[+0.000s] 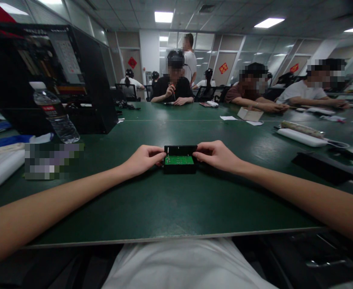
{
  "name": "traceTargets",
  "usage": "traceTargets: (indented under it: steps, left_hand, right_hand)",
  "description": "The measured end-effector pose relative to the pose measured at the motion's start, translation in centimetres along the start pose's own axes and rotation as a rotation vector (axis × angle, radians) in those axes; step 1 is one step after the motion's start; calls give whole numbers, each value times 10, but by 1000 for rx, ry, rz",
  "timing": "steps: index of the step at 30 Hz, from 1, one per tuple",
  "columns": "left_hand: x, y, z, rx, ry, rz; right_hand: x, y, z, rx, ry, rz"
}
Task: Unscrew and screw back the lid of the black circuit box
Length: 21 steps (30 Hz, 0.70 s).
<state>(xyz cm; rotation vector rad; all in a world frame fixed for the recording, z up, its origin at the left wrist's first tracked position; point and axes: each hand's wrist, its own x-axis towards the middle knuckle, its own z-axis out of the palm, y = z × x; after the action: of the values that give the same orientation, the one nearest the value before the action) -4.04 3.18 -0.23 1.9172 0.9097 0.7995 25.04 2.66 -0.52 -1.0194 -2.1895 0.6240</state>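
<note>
A small black case (180, 170) with a green circuit board (178, 160) inside rests on the green table in front of me. Along its far side a black panel (180, 150) stands upright. My left hand (144, 159) pinches the left end of the panel between thumb and fingers. At the right end, my right hand (215, 155) grips the same panel in a like pinch. Small white marks or pins show near the panel's two ends, too small to make out.
The green table (164, 208) bears a water bottle (56, 112) and a large black cabinet (94, 80) at the left. To the right lie a white power strip (301, 137), a black flat object (325, 166) and a small box (250, 114). Several people sit across the table.
</note>
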Motion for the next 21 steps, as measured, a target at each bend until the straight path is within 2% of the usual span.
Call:
traceTargets:
  steps: [21]
  left_hand:
    - [1,-4,-2,9,4,-23]
  right_hand:
    - [1,-1,-3,-25,-41,-1]
